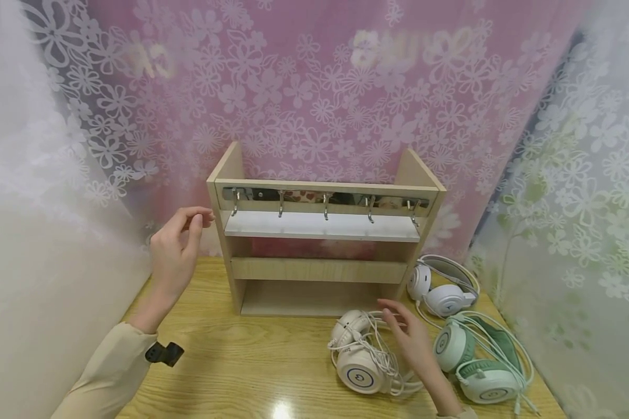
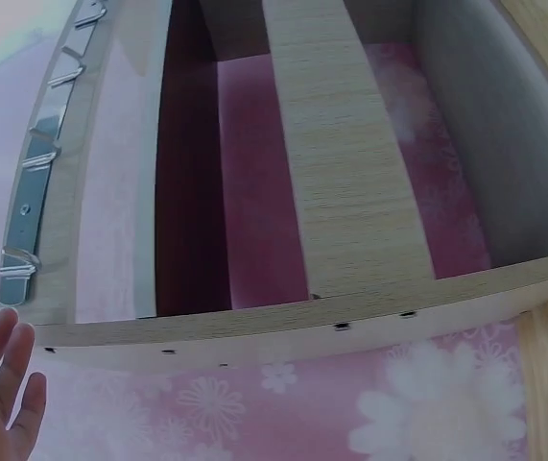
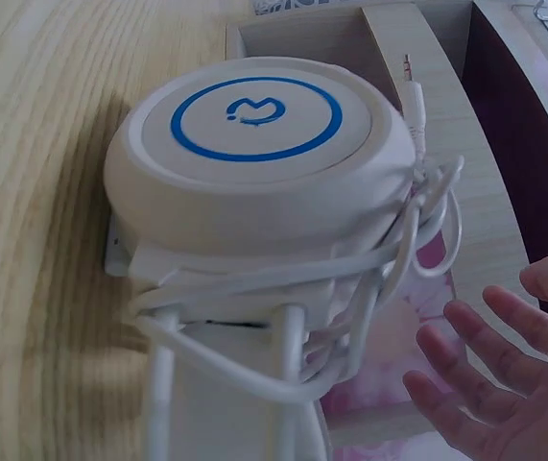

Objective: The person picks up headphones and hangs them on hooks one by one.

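A small wooden shelf rack (image 1: 320,270) stands on the table, with a metal strip of several hooks (image 1: 325,205) across its upper front. My left hand (image 1: 175,244) is raised beside the rack's upper left corner, its fingers loosely bent and holding nothing. In the left wrist view, the left fingertips (image 2: 10,336) appear near the end of the hook strip. My right hand (image 1: 409,337) hovers beside cream headphones (image 1: 359,369) in front of the rack. The right wrist view shows the cream headphones' white cable (image 3: 350,269) wrapped around them and the right fingers (image 3: 461,355) spread apart, with nothing in the hand.
White headphones (image 1: 445,294) lie beside the rack's right side. Green headphones (image 1: 490,381) with a loose cable lie nearer, right of my right hand. A floral curtain (image 1: 314,105) hangs behind the rack, and pale walls of fabric flank the wooden table (image 1: 230,361).
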Action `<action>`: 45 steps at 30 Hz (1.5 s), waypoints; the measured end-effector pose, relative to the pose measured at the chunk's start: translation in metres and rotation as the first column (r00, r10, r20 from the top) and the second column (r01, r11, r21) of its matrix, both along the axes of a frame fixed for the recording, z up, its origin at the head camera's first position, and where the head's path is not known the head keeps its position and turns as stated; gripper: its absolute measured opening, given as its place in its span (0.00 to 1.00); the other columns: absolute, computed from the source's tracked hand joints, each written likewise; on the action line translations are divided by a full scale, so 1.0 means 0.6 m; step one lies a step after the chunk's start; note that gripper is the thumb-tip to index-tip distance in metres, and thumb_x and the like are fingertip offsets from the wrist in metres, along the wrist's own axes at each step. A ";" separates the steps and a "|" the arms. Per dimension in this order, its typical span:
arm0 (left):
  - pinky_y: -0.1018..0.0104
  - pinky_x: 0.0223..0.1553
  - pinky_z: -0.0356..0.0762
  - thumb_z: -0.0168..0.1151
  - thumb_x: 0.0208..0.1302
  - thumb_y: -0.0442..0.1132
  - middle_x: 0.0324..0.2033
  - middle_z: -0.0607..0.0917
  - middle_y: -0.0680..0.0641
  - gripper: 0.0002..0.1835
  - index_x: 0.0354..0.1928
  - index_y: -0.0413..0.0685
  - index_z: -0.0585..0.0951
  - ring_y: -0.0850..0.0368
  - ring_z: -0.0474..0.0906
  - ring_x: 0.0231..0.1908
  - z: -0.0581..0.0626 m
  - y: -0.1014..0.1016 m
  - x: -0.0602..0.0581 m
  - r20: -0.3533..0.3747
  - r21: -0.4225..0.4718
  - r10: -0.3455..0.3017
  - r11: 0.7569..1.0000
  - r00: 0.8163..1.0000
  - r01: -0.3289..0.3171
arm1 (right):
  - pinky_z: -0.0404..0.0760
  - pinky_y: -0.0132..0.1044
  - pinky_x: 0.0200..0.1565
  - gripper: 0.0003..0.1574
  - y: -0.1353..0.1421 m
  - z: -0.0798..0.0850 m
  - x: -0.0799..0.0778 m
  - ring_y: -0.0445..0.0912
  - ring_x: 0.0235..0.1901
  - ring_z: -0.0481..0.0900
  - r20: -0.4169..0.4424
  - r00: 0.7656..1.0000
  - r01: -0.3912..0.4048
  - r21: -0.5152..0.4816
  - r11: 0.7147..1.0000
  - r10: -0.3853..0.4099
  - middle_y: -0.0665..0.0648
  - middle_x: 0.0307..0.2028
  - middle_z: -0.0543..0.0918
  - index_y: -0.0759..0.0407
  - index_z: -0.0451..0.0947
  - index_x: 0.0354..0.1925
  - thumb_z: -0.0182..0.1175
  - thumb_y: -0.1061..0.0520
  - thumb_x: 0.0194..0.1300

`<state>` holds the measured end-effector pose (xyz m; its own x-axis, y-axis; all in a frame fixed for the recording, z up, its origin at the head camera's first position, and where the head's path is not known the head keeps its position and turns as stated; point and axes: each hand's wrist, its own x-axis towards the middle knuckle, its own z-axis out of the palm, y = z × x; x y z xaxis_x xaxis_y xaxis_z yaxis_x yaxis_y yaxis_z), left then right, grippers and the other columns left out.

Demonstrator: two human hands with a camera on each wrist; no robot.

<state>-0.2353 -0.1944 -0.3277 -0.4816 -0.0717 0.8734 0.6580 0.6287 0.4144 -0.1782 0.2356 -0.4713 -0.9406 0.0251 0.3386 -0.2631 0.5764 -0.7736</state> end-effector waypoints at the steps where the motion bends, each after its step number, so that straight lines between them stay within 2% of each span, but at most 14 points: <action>1: 0.84 0.47 0.73 0.53 0.77 0.35 0.38 0.90 0.44 0.12 0.47 0.37 0.84 0.50 0.85 0.37 0.004 0.001 -0.001 -0.003 0.008 0.002 1.000 1.000 -0.002 | 0.83 0.34 0.48 0.17 0.002 -0.001 0.001 0.51 0.47 0.85 -0.002 1.000 0.006 0.001 1.000 -0.006 0.57 0.51 0.88 0.56 0.82 0.59 0.55 0.55 0.78; 7: 0.82 0.49 0.73 0.54 0.77 0.35 0.40 0.89 0.44 0.11 0.49 0.38 0.84 0.53 0.83 0.39 0.029 0.007 -0.006 -0.025 0.012 -0.017 1.000 1.000 0.017 | 0.83 0.32 0.48 0.17 0.014 -0.011 0.003 0.53 0.47 0.85 0.002 1.000 0.030 -0.003 1.000 -0.030 0.59 0.52 0.87 0.58 0.82 0.58 0.55 0.56 0.78; 13: 0.80 0.51 0.72 0.55 0.75 0.33 0.44 0.88 0.41 0.11 0.52 0.36 0.83 0.49 0.83 0.44 0.045 0.011 -0.014 -0.046 0.032 -0.023 0.999 0.999 0.025 | 0.82 0.31 0.47 0.17 0.029 -0.019 0.002 0.52 0.50 0.83 0.024 0.996 0.084 0.017 0.996 -0.084 0.60 0.52 0.87 0.60 0.81 0.58 0.55 0.56 0.78; 20: 0.82 0.51 0.72 0.57 0.73 0.31 0.43 0.88 0.41 0.11 0.51 0.37 0.84 0.46 0.83 0.44 0.052 0.010 -0.024 -0.082 0.037 -0.008 0.999 0.997 0.011 | 0.83 0.35 0.47 0.18 0.041 -0.025 -0.002 0.54 0.50 0.85 0.002 0.994 0.112 0.070 0.991 -0.113 0.59 0.52 0.87 0.59 0.81 0.58 0.55 0.55 0.78; 29: 0.80 0.52 0.71 0.56 0.73 0.32 0.45 0.87 0.41 0.12 0.52 0.38 0.84 0.44 0.83 0.45 0.061 0.011 -0.029 -0.100 0.018 0.002 1.000 0.995 0.000 | 0.84 0.36 0.46 0.17 0.052 -0.031 -0.008 0.55 0.48 0.85 -0.015 0.991 0.133 0.096 0.986 -0.132 0.60 0.51 0.87 0.61 0.81 0.58 0.56 0.57 0.77; 32: 0.79 0.52 0.72 0.56 0.73 0.32 0.46 0.87 0.41 0.13 0.53 0.40 0.84 0.44 0.83 0.45 0.065 0.010 -0.030 -0.105 0.010 0.008 1.000 0.994 -0.007 | 0.85 0.41 0.47 0.17 0.055 -0.032 -0.011 0.57 0.48 0.85 -0.018 0.991 0.132 0.104 0.986 -0.131 0.61 0.51 0.87 0.62 0.81 0.57 0.56 0.57 0.77; 37: 0.70 0.55 0.73 0.55 0.74 0.35 0.50 0.87 0.43 0.14 0.56 0.42 0.84 0.45 0.81 0.48 0.068 0.008 -0.028 -0.078 -0.029 0.019 0.999 0.997 -0.022 | 0.82 0.56 0.52 0.19 0.063 -0.035 -0.018 0.61 0.52 0.84 0.016 0.993 0.117 0.123 0.985 -0.120 0.65 0.54 0.85 0.64 0.80 0.59 0.54 0.56 0.78; 39: 0.65 0.55 0.73 0.55 0.75 0.36 0.53 0.86 0.43 0.16 0.58 0.42 0.83 0.45 0.80 0.51 0.070 0.007 -0.028 -0.066 -0.051 0.017 0.998 0.998 -0.020 | 0.81 0.58 0.54 0.20 0.066 -0.036 -0.020 0.62 0.53 0.83 0.038 0.992 0.115 0.137 0.984 -0.121 0.67 0.55 0.84 0.65 0.79 0.60 0.54 0.55 0.78; 45: 0.53 0.67 0.69 0.55 0.75 0.36 0.61 0.83 0.46 0.18 0.61 0.44 0.81 0.46 0.76 0.62 0.075 0.008 -0.031 -0.049 -0.089 -0.015 0.996 0.999 0.011 | 0.80 0.61 0.53 0.22 0.074 -0.039 -0.026 0.65 0.56 0.81 0.085 0.986 0.120 0.217 0.969 -0.141 0.70 0.57 0.82 0.64 0.78 0.61 0.53 0.52 0.78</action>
<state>-0.2540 -0.1896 -0.2825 -0.4376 0.0133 0.8991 0.6848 0.6529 0.3237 -0.1938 0.2797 -0.4945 -0.9630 0.0878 0.2549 -0.1032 0.7535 -0.6493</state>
